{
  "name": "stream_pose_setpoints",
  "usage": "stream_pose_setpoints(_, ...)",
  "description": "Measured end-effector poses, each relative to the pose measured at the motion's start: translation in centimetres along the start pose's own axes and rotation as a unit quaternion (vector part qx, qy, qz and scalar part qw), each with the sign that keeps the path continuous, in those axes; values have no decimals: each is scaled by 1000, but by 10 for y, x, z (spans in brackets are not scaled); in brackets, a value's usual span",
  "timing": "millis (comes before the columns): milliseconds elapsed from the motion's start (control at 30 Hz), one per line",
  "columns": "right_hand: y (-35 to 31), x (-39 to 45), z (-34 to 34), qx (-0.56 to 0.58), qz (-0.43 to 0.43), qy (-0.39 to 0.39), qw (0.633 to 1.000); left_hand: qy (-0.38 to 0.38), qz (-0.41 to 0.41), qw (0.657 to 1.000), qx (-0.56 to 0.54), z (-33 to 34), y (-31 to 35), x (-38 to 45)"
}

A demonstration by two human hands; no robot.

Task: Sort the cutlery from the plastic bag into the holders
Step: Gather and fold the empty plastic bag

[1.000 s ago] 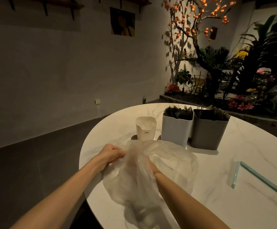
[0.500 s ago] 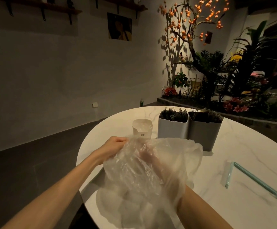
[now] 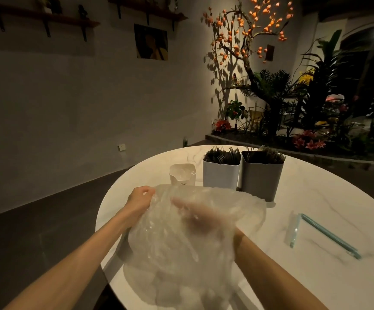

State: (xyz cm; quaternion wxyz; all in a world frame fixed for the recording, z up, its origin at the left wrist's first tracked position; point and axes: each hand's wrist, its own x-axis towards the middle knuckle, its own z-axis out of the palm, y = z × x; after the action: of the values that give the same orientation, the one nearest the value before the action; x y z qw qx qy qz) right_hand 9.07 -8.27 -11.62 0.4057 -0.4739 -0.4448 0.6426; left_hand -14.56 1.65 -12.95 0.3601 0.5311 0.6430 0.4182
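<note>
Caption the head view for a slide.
Left hand grips plastic bag; right hand reaches inside, beside fork-filled holders.

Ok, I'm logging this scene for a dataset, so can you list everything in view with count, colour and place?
plastic bag: one, clear, crumpled, near edge of the table, over the right hand
table: one, white marble-look, round
white holder: one, far side, full of dark forks
grey holder: one, touching the white holder's right side, holding cutlery
small cup-like container: one, white, left of the holders
straws: two, pale teal, lying on the table at right
picture: one, dark with yellow, on the wall
wall shelves: two, brown, top left
plants and orange-fruited tree: right background
left hand: grips the bag's left edge
right hand: inside the bag, blurred
</note>
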Motion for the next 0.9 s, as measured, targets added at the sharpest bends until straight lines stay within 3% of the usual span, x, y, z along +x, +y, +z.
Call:
stream_pose_setpoints(67, -21, 13, -2, -101, 15, -52, 993, 65, 1, 988, 142, -7, -14, 0)
stream_pose_setpoints(167, -33, 25, -34, -204, 74, -84, 973, 129, -25, 933, 335, -16, -26, -5)
stream_pose_setpoints(233, -40, 11, -58, -216, 82, -78, 970, 146, 17, 921, 360, -13, -24, -3)
stream_pose_setpoints(300, -47, 4, -74, -216, 89, -110, 966, 141, 136, 945, 262, -1, -14, -5)
stream_pose_setpoints(333, -51, 1, -78, -232, 100, -132, 959, 93, 186, 961, 182, 6, -8, -10)
stream_pose_setpoints(400, -55, -4, -81, -284, 121, -165, 937, -92, 212, 970, 76, 27, 1, -27)
stream_pose_setpoints(467, -61, -15, -85, -334, 143, -195, 911, -230, 210, 928, 206, 49, -9, -39)
stream_pose_setpoints(500, -62, -21, -87, -350, 148, -212, 900, -262, 203, 886, 324, 57, -21, -40)
stream_pose_setpoints(567, -65, -29, -93, -347, 146, -230, 897, -257, 186, 812, 489, 65, -41, -38)
stream_pose_setpoints(633, -70, -33, -100, -315, 124, -213, 917, -215, 178, 783, 555, 72, -51, -39)
stream_pose_setpoints(733, -77, -34, -99, -238, 51, -145, 959, -189, 170, 804, 537, 81, -51, -44)
stream_pose_setpoints(800, -82, -32, -91, -178, -10, -111, 978, -147, 175, 864, 449, 80, -40, -46)
stream_pose_setpoints(900, -94, -23, -69, -75, -82, -92, 990, -52, 220, 959, 174, 73, 11, -57)
